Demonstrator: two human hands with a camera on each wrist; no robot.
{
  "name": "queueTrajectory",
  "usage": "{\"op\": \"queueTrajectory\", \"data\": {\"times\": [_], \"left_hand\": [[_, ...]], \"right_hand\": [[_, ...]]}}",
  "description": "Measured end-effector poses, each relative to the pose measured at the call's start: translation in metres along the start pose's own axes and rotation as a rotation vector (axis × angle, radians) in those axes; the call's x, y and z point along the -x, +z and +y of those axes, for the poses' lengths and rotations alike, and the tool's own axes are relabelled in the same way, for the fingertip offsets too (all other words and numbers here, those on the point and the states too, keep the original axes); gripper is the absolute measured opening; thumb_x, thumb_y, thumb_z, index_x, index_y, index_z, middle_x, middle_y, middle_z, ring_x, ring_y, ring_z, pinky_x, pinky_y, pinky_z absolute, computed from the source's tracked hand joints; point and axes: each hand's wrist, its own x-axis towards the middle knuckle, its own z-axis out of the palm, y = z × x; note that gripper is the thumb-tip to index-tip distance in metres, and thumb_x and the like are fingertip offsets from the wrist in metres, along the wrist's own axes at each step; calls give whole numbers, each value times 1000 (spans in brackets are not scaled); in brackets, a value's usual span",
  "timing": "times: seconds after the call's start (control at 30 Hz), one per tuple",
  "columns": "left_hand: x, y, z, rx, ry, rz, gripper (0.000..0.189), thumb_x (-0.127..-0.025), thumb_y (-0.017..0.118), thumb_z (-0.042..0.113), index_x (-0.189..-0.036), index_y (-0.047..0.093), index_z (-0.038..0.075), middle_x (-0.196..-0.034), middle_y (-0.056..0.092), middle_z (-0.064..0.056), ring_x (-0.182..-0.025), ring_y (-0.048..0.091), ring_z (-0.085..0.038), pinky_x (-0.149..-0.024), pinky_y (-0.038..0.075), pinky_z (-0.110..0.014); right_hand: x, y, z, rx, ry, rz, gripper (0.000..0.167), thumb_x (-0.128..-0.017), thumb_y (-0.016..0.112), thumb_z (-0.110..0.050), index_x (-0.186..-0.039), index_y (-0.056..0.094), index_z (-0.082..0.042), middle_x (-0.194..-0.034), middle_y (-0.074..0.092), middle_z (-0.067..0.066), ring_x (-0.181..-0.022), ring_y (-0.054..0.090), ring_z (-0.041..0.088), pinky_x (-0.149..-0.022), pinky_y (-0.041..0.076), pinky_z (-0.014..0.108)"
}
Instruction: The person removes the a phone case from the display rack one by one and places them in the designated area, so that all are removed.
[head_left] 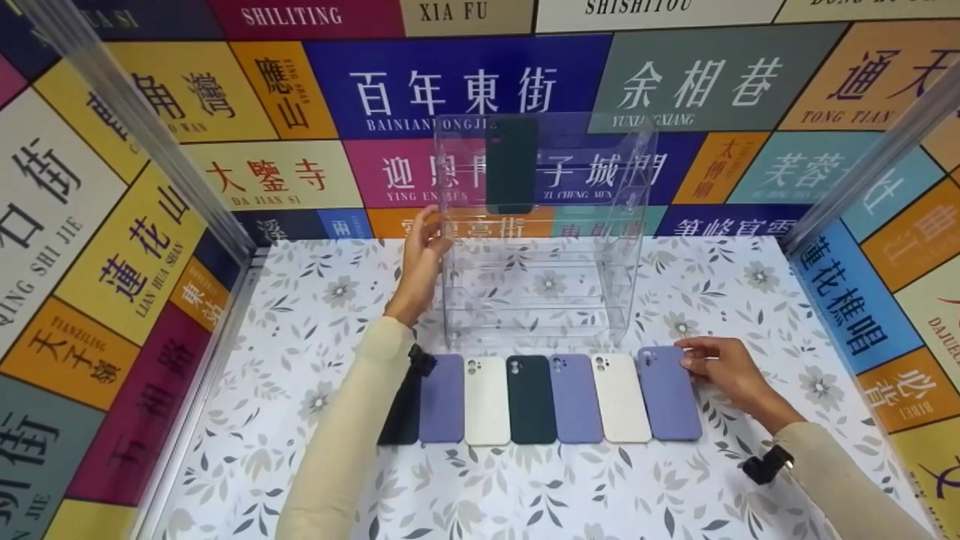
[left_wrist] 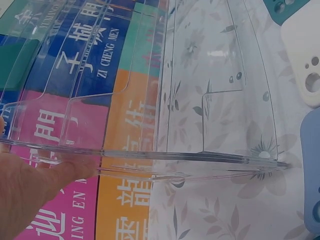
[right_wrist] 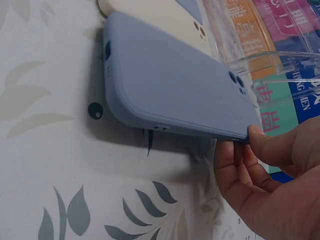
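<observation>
A clear plastic display rack (head_left: 544,319) with several tiers stands at the back of the table. One dark green phone case (head_left: 511,169) rests upright in its top tier. My left hand (head_left: 424,251) grips the rack's left side edge; in the left wrist view the thumb (left_wrist: 60,175) lies against that clear side panel. With thumb and fingers, my right hand (head_left: 720,367) pinches the upper right edge of a purple phone case (head_left: 670,394) at the row's right end. In the right wrist view this purple case (right_wrist: 170,75) is tilted, its near edge raised off the cloth.
Left of it lie a white case (head_left: 621,397), another purple case (head_left: 576,397), a dark green case (head_left: 532,397) and several more, side by side before the rack. My left sleeve (head_left: 337,442) partly covers the leftmost dark case (head_left: 403,412). Sign-printed walls enclose the flowered tabletop (head_left: 300,322).
</observation>
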Motion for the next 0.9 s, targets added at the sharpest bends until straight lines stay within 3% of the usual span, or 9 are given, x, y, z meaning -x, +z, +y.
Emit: {"op": "queueTrajectory", "data": {"times": [0.2,0.43,0.7,0.9], "left_hand": [[0,1,0,13,22,3,62,-103,54,6,-164,43,14,-166,46,-20,-153,45,-40,-121,42,-59],[0,1,1,5,21,-6,65,-102,53,6,-166,41,11,-168,43,-22,-153,44,-40,-122,40,-63],[0,0,0,4,18,-13,63,-105,54,7,-166,40,10,-170,41,-23,-156,41,-43,-123,36,-68],[-1,0,-1,0,21,-9,63,-104,54,7,-165,41,9,-169,42,-22,-157,38,-43,-124,38,-62]], "right_hand": [[2,5,3,45,-10,5,39,-101,72,7,-135,63,22,-101,77,14,-80,72,6,-70,63,25],[5,12,2,153,-10,23,36,-101,72,4,-134,66,19,-108,77,23,-86,74,6,-74,64,24],[5,22,-1,261,-28,91,31,-100,72,6,-129,70,17,-103,77,24,-84,71,9,-69,61,20],[3,30,-2,284,-46,97,28,-99,74,6,-124,71,17,-100,76,23,-80,70,8,-66,61,21]]}}
